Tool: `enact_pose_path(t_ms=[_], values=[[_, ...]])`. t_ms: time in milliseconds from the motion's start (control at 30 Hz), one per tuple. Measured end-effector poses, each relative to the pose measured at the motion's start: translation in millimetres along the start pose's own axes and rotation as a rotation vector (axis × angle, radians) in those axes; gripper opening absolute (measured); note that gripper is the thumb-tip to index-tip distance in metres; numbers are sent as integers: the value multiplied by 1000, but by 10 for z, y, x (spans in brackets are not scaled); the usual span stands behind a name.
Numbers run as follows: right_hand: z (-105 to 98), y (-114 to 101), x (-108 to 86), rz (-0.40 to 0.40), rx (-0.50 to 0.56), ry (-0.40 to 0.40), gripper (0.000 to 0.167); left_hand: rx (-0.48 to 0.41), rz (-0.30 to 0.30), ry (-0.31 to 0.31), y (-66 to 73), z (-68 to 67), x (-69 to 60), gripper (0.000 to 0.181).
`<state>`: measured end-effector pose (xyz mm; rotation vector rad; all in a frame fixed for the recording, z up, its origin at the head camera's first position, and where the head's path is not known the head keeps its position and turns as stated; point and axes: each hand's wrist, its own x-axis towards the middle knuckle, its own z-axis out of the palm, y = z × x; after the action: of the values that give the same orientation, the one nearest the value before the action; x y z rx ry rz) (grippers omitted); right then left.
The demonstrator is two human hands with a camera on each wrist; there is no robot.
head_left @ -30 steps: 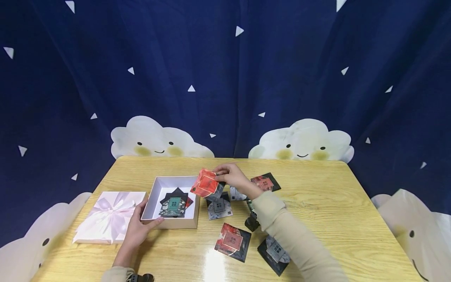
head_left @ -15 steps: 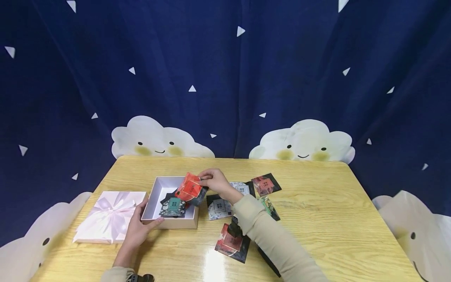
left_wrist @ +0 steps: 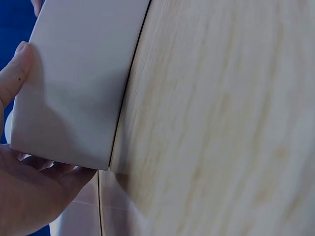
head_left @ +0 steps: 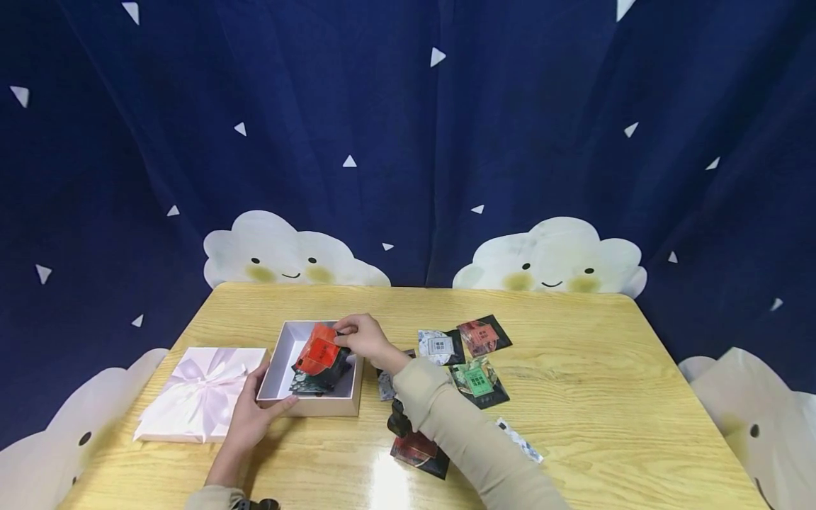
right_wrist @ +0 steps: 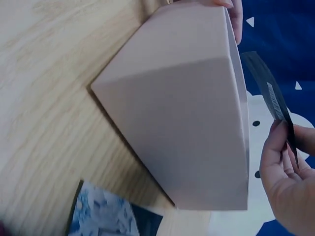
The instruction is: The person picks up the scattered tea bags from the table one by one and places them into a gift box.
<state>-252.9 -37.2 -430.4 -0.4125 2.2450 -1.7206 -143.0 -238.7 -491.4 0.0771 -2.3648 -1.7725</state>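
Tbl [head_left: 586, 382]: red pkt [head_left: 320, 352] in R hand [head_left: 367, 338]

- Right-hand grip [head_left: 366, 337]: pinches a red packet [head_left: 320, 350] over the open box [head_left: 326, 407].
- Left-hand grip [head_left: 251, 413]: holds the box at its near left corner.
- Bow-topped lid [head_left: 202, 389]: on the surface [head_left: 586, 397], left of the box.
- Green-labelled packet [head_left: 479, 381]: on the surface, right of the box.

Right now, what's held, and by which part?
Right hand pinches the red-and-black packet by one edge, over the open box. Left hand grips the box at its near left corner.
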Motion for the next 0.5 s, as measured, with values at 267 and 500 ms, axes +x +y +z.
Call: enact_pose_path(t_ms=[267,500], values=[[147,19,11,56,52,-38,27,11,-25,3,6,4,-4,84],[115,14,-35,58,18,-50,38,7,-23,-5,14,-3,-9,85]])
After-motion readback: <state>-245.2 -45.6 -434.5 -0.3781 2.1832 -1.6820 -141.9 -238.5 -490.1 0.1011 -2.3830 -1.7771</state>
